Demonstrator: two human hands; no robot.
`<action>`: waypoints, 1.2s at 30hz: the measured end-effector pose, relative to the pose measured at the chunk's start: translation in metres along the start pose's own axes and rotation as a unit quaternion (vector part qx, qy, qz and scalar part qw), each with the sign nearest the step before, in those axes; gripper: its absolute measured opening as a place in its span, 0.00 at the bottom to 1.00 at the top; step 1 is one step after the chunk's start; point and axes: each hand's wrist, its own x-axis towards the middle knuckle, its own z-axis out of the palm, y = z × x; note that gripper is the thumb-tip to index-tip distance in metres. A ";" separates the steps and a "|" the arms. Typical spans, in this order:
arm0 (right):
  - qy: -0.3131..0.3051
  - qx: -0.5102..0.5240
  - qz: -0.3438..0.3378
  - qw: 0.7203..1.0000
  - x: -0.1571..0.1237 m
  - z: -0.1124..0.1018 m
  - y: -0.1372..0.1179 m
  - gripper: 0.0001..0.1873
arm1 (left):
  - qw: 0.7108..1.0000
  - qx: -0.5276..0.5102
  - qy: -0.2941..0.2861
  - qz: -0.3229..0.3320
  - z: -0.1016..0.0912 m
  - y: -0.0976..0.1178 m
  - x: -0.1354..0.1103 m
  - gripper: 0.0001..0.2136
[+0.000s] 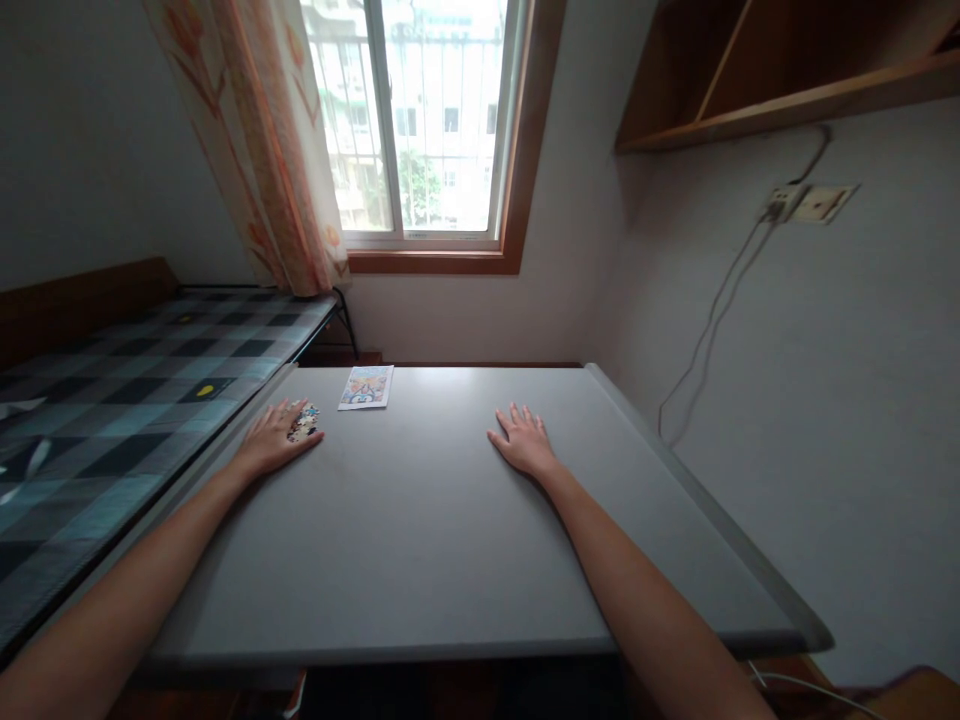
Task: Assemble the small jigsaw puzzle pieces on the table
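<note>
My left hand [276, 440] lies at the left side of the grey table [420, 540], thumb stretched out to the right. A small pile of jigsaw puzzle pieces [304, 424] sits between its thumb and fingers, partly covered by the hand. My right hand [525, 440] rests flat on the bare tabletop, fingers spread, holding nothing. Near the far edge, to the right of the pile, is a small printed picture card [366, 387] with a colourful drawing.
A bed with a checked cover [187, 350] stands along the table's left side. Behind the table are a window [442, 120] and a flowered curtain [277, 150]. On the right wall are a wooden shelf [787, 105], a socket [821, 203] and a hanging cable [709, 330].
</note>
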 end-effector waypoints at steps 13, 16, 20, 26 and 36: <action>-0.002 -0.004 0.001 1.000 0.000 0.001 0.000 0.33 | 0.995 -0.023 -0.038 0.092 0.001 0.001 0.015 0.32; -0.001 -0.003 0.002 1.000 0.000 0.001 0.000 0.33 | 0.992 -0.042 -0.030 0.114 0.000 0.005 0.006 0.31; 0.003 0.002 0.001 1.000 0.000 0.002 0.000 0.33 | 0.989 -0.056 -0.032 0.134 0.001 0.023 -0.016 0.30; 0.001 0.004 0.004 1.000 0.000 0.001 -0.001 0.33 | 0.987 -0.083 -0.012 0.134 0.004 0.082 -0.040 0.27; 0.006 0.017 0.001 1.000 0.001 0.002 0.000 0.33 | 0.970 -0.127 0.011 0.207 0.016 0.220 -0.022 0.22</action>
